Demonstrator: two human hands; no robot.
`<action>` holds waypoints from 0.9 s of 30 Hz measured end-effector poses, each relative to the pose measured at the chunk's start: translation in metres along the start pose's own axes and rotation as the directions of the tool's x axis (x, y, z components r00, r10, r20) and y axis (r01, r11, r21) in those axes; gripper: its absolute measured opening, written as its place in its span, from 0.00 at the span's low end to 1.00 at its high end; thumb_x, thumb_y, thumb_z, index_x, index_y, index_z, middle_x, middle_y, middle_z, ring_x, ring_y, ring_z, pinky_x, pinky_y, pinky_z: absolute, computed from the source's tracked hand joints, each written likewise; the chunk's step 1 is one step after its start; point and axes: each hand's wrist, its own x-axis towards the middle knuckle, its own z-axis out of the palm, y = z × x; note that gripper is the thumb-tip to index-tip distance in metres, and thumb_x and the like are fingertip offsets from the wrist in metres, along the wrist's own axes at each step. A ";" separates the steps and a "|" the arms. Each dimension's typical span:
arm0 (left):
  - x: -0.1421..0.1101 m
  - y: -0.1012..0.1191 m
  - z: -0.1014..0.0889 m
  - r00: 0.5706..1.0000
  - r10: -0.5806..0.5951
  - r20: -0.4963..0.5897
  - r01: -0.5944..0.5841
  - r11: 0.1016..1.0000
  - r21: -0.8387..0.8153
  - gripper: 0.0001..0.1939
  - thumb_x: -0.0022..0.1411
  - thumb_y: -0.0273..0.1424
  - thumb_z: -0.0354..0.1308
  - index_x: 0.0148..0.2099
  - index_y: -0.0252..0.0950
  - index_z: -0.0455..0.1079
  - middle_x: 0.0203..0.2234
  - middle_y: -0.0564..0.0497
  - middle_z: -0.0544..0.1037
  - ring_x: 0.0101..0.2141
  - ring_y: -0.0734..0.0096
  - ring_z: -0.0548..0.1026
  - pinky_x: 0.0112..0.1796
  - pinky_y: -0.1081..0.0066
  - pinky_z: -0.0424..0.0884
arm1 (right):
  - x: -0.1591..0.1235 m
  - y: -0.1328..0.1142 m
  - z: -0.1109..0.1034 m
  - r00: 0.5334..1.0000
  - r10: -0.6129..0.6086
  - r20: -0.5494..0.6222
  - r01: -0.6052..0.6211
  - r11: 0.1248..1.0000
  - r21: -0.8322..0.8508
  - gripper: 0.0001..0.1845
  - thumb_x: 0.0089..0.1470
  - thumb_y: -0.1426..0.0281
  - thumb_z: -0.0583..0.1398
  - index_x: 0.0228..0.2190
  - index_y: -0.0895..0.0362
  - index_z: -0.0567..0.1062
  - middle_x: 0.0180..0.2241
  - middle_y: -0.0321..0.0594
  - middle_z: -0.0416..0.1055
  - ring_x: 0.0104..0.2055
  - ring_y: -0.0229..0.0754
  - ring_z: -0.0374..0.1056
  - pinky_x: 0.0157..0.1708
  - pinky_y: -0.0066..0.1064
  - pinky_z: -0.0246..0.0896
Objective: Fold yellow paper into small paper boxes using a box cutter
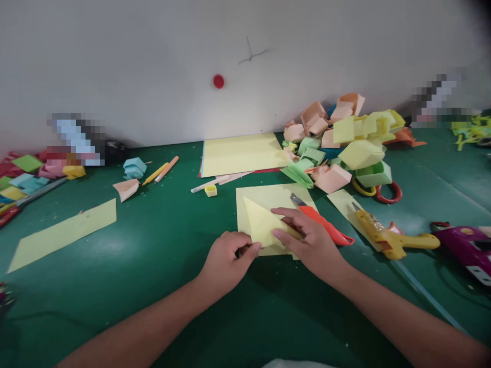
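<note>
A yellow paper sheet [261, 214] lies on the green table [161, 266] in front of me, with one corner folded over into a triangle. My left hand [226, 260] is curled and pinches the sheet's near left edge. Flat on the fold rests my right hand [307, 237], its fingers stretched out and pressing the paper down. An orange utility knife [324, 225] lies just right of the sheet, partly under my right hand.
A pile of folded paper boxes [337, 148] sits at the back right, with a stack of yellow sheets [241, 153] beside it. A yellow glue gun [391, 237], a purple glue gun [464, 248], red scissors [387, 194], pens [161, 171] and a yellow strip [65, 232] lie around.
</note>
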 end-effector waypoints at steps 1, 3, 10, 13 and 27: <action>0.000 0.000 -0.001 1.000 0.010 0.009 -0.010 1.000 -0.003 0.19 0.68 0.39 0.52 0.28 0.38 0.74 0.23 0.52 0.76 0.30 0.66 0.72 0.33 0.67 0.64 | 0.000 0.001 0.000 1.000 0.000 -0.001 0.000 1.000 -0.003 0.23 0.58 0.54 0.62 0.54 0.48 0.75 0.41 0.40 0.76 0.42 0.46 0.71 0.41 0.38 0.72; 0.000 0.000 -0.002 0.999 0.033 0.025 -0.033 0.999 -0.021 0.19 0.69 0.38 0.51 0.29 0.38 0.74 0.24 0.52 0.77 0.31 0.66 0.73 0.35 0.67 0.65 | 0.001 0.002 -0.001 1.000 0.006 0.001 -0.006 1.000 -0.003 0.24 0.58 0.54 0.63 0.54 0.48 0.75 0.38 0.39 0.74 0.40 0.44 0.70 0.40 0.37 0.71; 0.001 0.000 -0.004 0.995 0.062 0.082 -0.059 0.997 -0.041 0.18 0.70 0.36 0.49 0.32 0.39 0.75 0.27 0.53 0.79 0.32 0.65 0.74 0.39 0.65 0.65 | 0.001 0.002 -0.003 0.998 0.051 0.036 -0.052 0.998 0.043 0.26 0.57 0.56 0.64 0.56 0.46 0.73 0.38 0.37 0.69 0.38 0.41 0.69 0.37 0.34 0.71; 0.001 0.000 -0.004 0.995 0.043 0.087 -0.041 0.999 -0.029 0.16 0.70 0.35 0.50 0.33 0.39 0.75 0.27 0.53 0.78 0.33 0.65 0.73 0.38 0.66 0.65 | 0.002 0.003 -0.004 0.998 0.055 0.043 -0.057 0.997 0.058 0.27 0.57 0.56 0.64 0.57 0.45 0.72 0.39 0.37 0.68 0.41 0.42 0.69 0.39 0.35 0.71; -0.002 -0.008 0.003 1.000 -0.001 -0.021 0.000 1.000 -0.024 0.08 0.65 0.35 0.56 0.36 0.39 0.74 0.28 0.53 0.78 0.32 0.65 0.74 0.32 0.68 0.66 | 0.005 0.008 -0.007 0.997 0.071 0.037 -0.074 0.994 0.082 0.28 0.56 0.55 0.65 0.57 0.44 0.72 0.43 0.40 0.71 0.45 0.47 0.70 0.43 0.42 0.73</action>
